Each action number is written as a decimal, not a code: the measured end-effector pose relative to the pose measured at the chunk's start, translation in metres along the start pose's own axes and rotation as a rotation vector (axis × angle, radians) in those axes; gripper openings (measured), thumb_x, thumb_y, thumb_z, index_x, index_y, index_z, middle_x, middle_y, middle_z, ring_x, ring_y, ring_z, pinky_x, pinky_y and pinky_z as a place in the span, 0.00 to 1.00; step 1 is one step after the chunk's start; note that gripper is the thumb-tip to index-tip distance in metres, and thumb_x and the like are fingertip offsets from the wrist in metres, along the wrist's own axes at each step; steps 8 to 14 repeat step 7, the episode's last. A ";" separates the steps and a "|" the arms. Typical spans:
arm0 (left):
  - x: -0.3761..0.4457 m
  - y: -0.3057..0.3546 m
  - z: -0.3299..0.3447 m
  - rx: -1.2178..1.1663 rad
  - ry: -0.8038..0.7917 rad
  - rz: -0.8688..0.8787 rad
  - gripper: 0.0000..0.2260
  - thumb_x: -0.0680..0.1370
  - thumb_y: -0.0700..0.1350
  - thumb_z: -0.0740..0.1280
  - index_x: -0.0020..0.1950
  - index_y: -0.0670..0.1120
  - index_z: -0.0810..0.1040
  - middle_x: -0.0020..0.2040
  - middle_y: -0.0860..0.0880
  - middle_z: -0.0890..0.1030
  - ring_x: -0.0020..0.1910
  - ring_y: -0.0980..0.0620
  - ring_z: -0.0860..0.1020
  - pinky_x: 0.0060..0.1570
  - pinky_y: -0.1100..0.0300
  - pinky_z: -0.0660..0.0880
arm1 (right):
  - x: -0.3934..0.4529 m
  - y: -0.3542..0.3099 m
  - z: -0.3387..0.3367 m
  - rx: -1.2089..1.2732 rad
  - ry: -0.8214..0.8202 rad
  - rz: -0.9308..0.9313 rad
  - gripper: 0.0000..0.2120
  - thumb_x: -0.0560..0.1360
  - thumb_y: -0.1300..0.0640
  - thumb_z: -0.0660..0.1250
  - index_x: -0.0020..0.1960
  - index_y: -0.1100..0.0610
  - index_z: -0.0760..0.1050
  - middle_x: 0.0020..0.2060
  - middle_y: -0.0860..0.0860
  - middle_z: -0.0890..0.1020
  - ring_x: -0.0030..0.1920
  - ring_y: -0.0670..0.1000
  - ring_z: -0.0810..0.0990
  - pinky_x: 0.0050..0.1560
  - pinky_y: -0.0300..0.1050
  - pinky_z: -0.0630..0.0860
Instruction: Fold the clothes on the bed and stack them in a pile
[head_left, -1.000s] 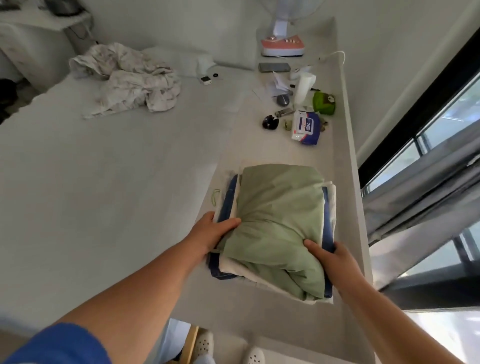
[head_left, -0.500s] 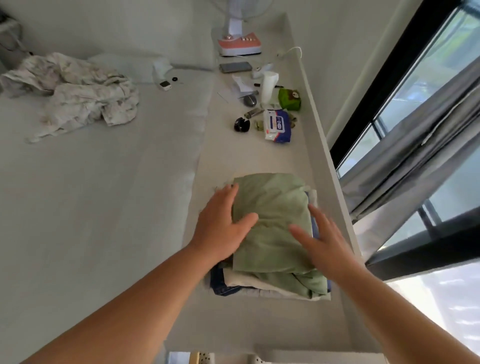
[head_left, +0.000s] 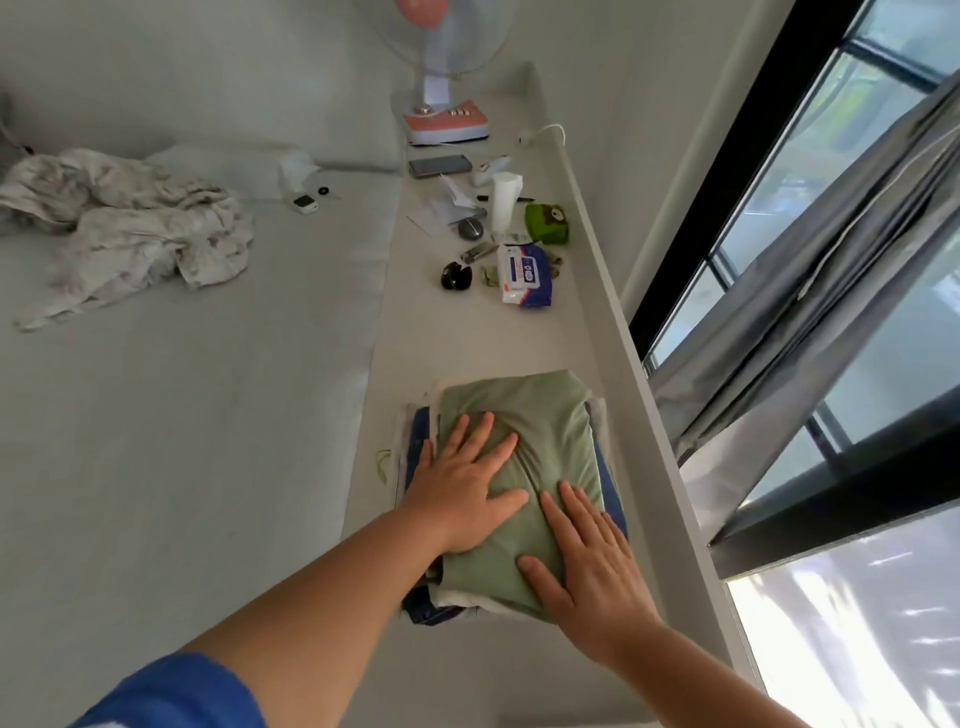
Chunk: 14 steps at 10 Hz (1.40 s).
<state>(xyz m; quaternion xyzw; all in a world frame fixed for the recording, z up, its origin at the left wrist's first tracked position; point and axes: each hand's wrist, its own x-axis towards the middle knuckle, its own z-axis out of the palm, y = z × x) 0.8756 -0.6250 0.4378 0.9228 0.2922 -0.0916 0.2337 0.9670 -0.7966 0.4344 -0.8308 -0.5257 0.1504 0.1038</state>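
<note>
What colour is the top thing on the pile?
Light green. The top cloth shows best in the head view, with both hands flat on it.

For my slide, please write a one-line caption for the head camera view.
Left hand and right hand press flat on a folded green garment topping the pile on the ledge.

Looking into a home bedroom: a wide bed (head_left: 182, 415) spreading pale and flat, a crumpled sheet (head_left: 124, 228) lying near the pillow (head_left: 228, 166). Running alongside, a ledge (head_left: 447, 343) carrying everyday clutter, with a table fan (head_left: 441, 104), a phone (head_left: 440, 166) and a wipes pack (head_left: 524, 270). Hanging by the window (head_left: 810, 171), grey curtains (head_left: 831, 270).
</note>
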 end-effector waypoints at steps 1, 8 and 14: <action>-0.026 0.002 -0.009 -0.109 0.117 0.072 0.35 0.75 0.65 0.58 0.77 0.57 0.46 0.75 0.57 0.35 0.71 0.60 0.32 0.72 0.51 0.34 | 0.001 0.005 -0.013 0.192 -0.057 0.016 0.37 0.72 0.30 0.50 0.76 0.43 0.46 0.72 0.36 0.45 0.69 0.34 0.39 0.68 0.32 0.34; -0.148 -0.003 0.032 -0.583 0.307 -0.270 0.19 0.74 0.59 0.63 0.64 0.68 0.65 0.51 0.71 0.75 0.51 0.70 0.74 0.46 0.75 0.69 | -0.032 0.025 -0.060 0.359 0.162 -0.035 0.15 0.75 0.45 0.63 0.61 0.45 0.73 0.52 0.35 0.73 0.56 0.44 0.74 0.52 0.30 0.65; -0.148 -0.003 0.032 -0.583 0.307 -0.270 0.19 0.74 0.59 0.63 0.64 0.68 0.65 0.51 0.71 0.75 0.51 0.70 0.74 0.46 0.75 0.69 | -0.032 0.025 -0.060 0.359 0.162 -0.035 0.15 0.75 0.45 0.63 0.61 0.45 0.73 0.52 0.35 0.73 0.56 0.44 0.74 0.52 0.30 0.65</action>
